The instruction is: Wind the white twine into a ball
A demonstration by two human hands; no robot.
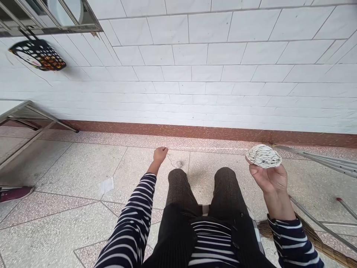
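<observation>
My right hand (270, 180) is raised at the right, fingers wrapped from below around a thick, flattened ball of off-white yarn (264, 156) with dark flecks. To the left, beyond my knees, my left hand (160, 153) is closed in a pinch on a thin yarn strand (212, 149). That pale strand looks stretched across to the ball in my right hand. A loose, kinked thread hangs from the left fingers toward a small speckled yarn ball (179, 163), which appears to lie on the floor just past my left knee.
A white tiled wall (206, 56) rises in front. At left are a metal-legged table (41, 113), a hanging patterned bag (39, 55) and a person's shoe (16, 194). A white paper piece (106, 185) lies on the floor. Metal poles (315, 156) and a woven straw item (320, 242) are right.
</observation>
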